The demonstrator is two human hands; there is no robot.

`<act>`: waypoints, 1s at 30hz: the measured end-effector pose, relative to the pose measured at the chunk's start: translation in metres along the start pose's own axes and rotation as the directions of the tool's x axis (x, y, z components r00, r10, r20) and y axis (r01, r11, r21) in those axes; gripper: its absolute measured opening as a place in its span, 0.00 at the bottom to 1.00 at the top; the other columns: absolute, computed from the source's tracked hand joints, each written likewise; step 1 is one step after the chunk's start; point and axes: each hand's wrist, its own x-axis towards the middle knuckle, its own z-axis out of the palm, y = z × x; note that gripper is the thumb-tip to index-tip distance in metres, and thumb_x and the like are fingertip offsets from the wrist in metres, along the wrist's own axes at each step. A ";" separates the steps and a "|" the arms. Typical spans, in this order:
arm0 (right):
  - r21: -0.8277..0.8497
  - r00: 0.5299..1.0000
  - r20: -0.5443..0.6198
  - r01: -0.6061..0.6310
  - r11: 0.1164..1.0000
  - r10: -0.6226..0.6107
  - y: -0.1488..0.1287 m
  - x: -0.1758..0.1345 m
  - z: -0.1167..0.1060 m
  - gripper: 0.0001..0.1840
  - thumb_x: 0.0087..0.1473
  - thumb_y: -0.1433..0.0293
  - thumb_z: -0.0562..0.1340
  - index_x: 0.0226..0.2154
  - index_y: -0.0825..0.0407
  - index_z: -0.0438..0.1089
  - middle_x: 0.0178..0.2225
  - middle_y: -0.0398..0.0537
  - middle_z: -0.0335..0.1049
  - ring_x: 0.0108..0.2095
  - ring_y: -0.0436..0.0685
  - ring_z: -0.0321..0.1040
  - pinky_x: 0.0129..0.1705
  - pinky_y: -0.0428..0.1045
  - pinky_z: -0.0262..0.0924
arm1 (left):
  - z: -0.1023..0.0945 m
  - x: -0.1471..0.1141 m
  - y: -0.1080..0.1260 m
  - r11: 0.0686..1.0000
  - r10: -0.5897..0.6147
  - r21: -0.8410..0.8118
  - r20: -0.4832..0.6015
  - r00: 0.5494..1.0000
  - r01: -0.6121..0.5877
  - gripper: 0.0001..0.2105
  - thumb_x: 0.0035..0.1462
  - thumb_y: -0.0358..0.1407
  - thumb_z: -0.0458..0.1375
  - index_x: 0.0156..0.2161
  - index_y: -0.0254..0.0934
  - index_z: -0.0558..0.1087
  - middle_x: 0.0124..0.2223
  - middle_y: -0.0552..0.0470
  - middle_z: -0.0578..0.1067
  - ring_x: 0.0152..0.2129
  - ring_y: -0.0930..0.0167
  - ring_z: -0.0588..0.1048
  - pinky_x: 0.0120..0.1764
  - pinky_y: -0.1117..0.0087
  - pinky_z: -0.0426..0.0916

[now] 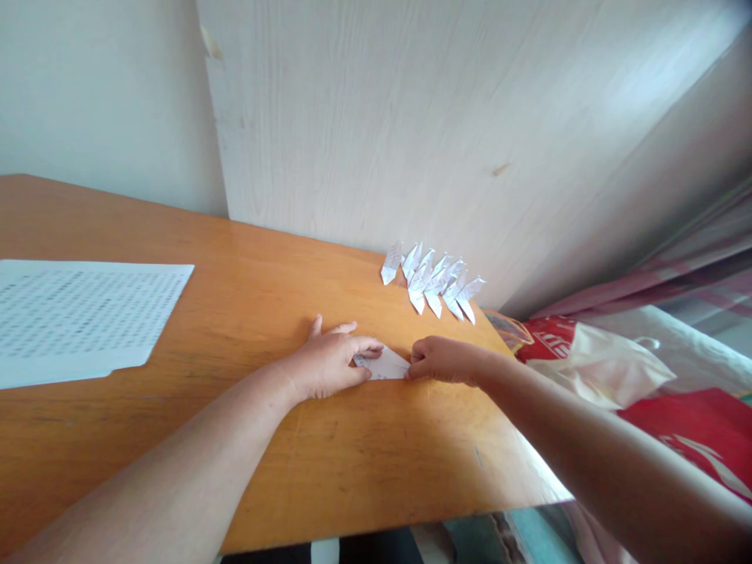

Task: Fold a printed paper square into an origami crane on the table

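Note:
A small piece of folded white paper point(385, 365) lies on the table between my two hands. It has printed marks and tapers toward the right. My left hand point(332, 356) rests over its left end with the fingers spread, thumb and forefinger pressing on the paper. The right tip is under the curled, closed fingers of my right hand point(438, 360), which hide that corner. Behind my hands, several folded white paper pieces point(435, 283) with pointed ends stand in a cluster near the back edge of the table.
The orange-brown wooden table point(364, 470) meets a pale wood panel point(352, 117) at the back. Printed paper sheets point(88, 321) lie at the left. Past the table's right edge are red bags point(693, 439), a cream bag point(599, 364) and a curtain point(658, 270).

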 end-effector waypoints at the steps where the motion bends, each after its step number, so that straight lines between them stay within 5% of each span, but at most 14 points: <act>1: -0.004 1.000 0.001 -0.006 1.000 0.006 0.002 0.001 0.000 0.10 0.45 0.62 0.64 0.29 0.51 0.69 0.26 0.42 0.66 0.26 0.51 0.59 0.23 0.46 0.46 | 0.000 0.000 0.000 1.000 -0.002 -0.003 0.002 1.000 0.003 0.22 0.56 0.38 0.57 0.56 0.56 0.69 0.57 0.58 0.74 0.66 0.53 0.51 0.58 0.36 0.19; 30: 0.118 0.991 0.070 0.108 0.987 -0.117 0.030 0.004 -0.001 0.05 0.44 0.69 0.61 0.27 0.50 0.62 0.21 0.38 0.62 0.20 0.49 0.60 0.20 0.45 0.50 | -0.005 -0.004 0.003 0.999 -0.023 -0.024 0.031 0.999 0.024 0.20 0.59 0.41 0.57 0.57 0.55 0.69 0.57 0.54 0.74 0.67 0.56 0.50 0.60 0.40 0.17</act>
